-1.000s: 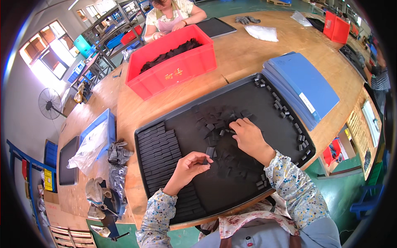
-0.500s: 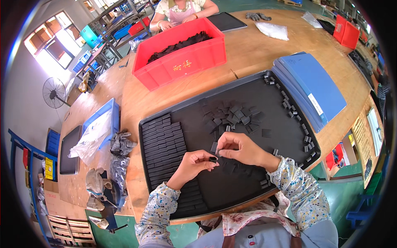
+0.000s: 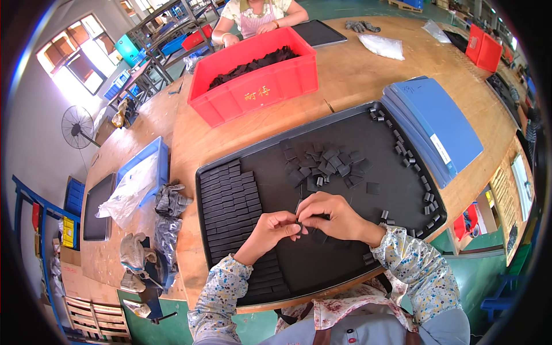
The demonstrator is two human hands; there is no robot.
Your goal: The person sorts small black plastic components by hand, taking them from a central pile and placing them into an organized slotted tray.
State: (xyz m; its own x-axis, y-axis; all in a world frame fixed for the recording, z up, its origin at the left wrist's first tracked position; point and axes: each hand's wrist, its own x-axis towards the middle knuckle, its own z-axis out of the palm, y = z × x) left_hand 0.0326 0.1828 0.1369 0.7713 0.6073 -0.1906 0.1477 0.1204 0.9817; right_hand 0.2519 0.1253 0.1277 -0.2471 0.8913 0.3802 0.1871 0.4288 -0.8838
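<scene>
A large black tray (image 3: 397, 190) lies on the wooden table in front of me. Rows of flat black rectangular pieces (image 3: 230, 201) fill its left side. A loose heap of the same black pieces (image 3: 325, 164) lies at its middle. My left hand (image 3: 275, 225) and my right hand (image 3: 333, 214) meet over the tray's near middle, fingertips together, pinching a small black piece (image 3: 300, 208) between them. Small black blocks (image 3: 411, 161) are scattered along the tray's right rim.
A red crate (image 3: 256, 86) of black pieces stands behind the tray, with another person seated beyond it. Blue flat folders (image 3: 437, 126) are stacked at the right. At the left lie a blue tray with a plastic bag (image 3: 129, 192), grey gloves (image 3: 169, 201) and a fan (image 3: 77, 127).
My right hand drew back from the loose heap toward me and joined my left hand. Both now pinch a black piece together over the tray's near middle.
</scene>
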